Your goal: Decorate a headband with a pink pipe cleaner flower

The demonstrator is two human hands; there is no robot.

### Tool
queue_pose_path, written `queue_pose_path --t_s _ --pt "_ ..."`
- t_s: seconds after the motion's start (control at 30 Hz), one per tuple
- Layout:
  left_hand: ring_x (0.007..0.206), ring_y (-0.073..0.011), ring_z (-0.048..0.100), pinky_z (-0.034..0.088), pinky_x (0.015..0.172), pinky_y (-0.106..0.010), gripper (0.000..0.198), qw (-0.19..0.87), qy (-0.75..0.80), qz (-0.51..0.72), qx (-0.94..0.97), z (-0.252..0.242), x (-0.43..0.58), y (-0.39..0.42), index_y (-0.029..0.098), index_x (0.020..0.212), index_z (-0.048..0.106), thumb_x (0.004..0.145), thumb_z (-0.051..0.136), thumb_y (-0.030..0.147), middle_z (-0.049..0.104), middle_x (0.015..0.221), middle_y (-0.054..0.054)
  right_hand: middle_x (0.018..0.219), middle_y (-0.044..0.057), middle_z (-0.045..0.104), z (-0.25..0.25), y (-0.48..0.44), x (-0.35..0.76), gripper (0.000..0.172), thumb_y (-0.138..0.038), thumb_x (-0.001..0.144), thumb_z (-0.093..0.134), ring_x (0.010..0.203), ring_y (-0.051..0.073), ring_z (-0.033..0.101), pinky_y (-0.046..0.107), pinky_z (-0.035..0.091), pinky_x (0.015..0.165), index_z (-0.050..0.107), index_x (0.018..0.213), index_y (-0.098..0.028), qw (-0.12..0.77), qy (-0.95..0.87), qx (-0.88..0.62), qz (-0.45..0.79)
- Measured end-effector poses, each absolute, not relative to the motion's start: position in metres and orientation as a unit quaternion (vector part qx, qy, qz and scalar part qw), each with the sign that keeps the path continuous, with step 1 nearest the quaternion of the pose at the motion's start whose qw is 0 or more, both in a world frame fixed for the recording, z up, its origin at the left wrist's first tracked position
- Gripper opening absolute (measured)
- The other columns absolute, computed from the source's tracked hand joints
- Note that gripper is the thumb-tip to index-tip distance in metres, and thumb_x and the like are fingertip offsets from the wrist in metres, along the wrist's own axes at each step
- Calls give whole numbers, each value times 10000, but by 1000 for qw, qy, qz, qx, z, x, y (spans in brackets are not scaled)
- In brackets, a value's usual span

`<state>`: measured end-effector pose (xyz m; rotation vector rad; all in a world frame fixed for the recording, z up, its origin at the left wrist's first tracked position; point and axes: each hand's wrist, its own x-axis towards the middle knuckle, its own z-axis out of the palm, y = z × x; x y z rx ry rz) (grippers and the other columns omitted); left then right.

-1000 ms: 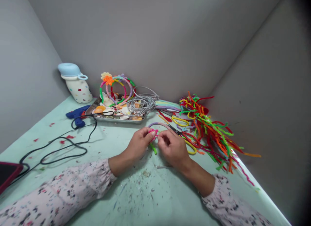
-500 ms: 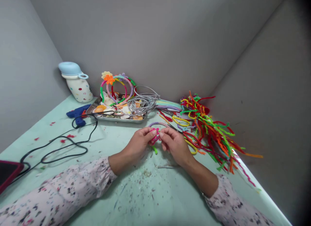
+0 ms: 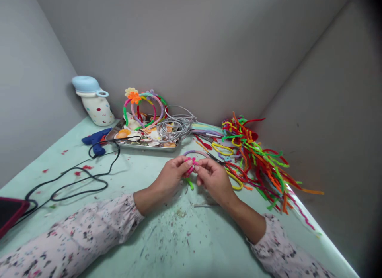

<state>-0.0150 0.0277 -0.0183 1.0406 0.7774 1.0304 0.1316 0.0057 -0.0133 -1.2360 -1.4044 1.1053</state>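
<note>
Between my hands, over the middle of the table [image 3: 167, 246], is a bent pink pipe cleaner [image 3: 190, 168]. My left hand [image 3: 170, 174] pinches it between thumb and fingers. From the right side, my right hand [image 3: 213, 176] pinches at the same pink piece, its fingertips partly hiding it. A purple pipe-cleaner-wrapped hoop [image 3: 193, 152] shows just behind my fingers; whether they touch it I cannot tell. Below the pink piece a short bright green end [image 3: 190, 184] pokes out. Close to my right hand lie scissors with dark blades [image 3: 215, 158].
A metal tray [image 3: 143, 147] holds scraps, wrapped hoops with flowers [image 3: 134, 97] and coiled grey wire [image 3: 179, 126]. A blue glue gun [image 3: 97, 140] trails a black cord [image 3: 89, 176]. A bottle [image 3: 97, 108] stands back left; loose pipe cleaners [image 3: 259, 162] pile up at right.
My right hand has shifted very slightly, with its fingers curled a little differently at the pink piece. My left hand keeps its pinch in nearly the same place.
</note>
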Motion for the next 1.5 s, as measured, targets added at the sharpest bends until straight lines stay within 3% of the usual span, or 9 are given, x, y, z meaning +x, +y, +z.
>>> queue_pose_path --t_s 0.27,0.57,0.8,0.93,1.17,1.33,1.43,1.5 --pt "691 -120 544 425 686 -255 183 640 362 472 486 -15 -15 28 140 780 627 782 668 319 612 751 -24 470 -66 558 -11 7 130 166 -347 819 582 354 61 407 167 314 371 557 838 -184 466 -550 -495 485" --pt "687 -115 504 395 664 -245 173 637 363 466 495 -11 -14 27 146 766 616 784 664 311 581 732 -10 488 -63 542 -15 7 131 161 -347 820 578 377 75 431 185 327 384 561 848 -190 480 -560 -490 464" --pt "538 -77 399 285 512 -214 191 656 375 449 477 -10 -13 26 165 783 581 794 652 342 492 621 33 640 -26 579 -20 10 134 120 -305 810 601 511 96 488 219 397 502 634 847 -196 498 -604 -506 362" --pt "556 -85 455 323 520 -222 199 698 368 424 445 -5 -13 25 165 790 573 783 663 342 525 654 13 723 -6 613 -20 11 135 119 -301 811 600 544 105 497 231 415 531 647 847 -198 498 -617 -510 334" --pt "534 -82 406 310 518 -233 187 696 367 436 437 2 -13 25 139 687 571 763 670 277 488 601 8 796 10 614 -19 9 137 118 -292 844 569 577 109 512 234 431 542 603 905 -197 491 -658 -496 283" --pt "524 -92 398 303 516 -241 200 663 379 446 467 -3 -14 28 151 667 567 763 666 295 478 567 11 1017 58 614 -10 7 142 172 -226 849 556 649 111 560 248 471 583 600 1014 -209 493 -718 -459 171" --pt "518 -96 402 300 511 -245 209 648 383 446 484 -5 -14 29 155 644 569 748 677 300 479 555 13 973 66 630 -6 6 142 120 -207 857 539 803 161 601 266 485 624 629 936 -208 479 -753 -435 123" --pt "510 -96 405 294 504 -245 201 636 391 448 491 -4 -15 28 160 644 569 740 681 297 483 548 18 905 60 640 -5 6 141 92 -212 853 542 805 171 600 276 482 639 630 880 -202 471 -757 -437 116"
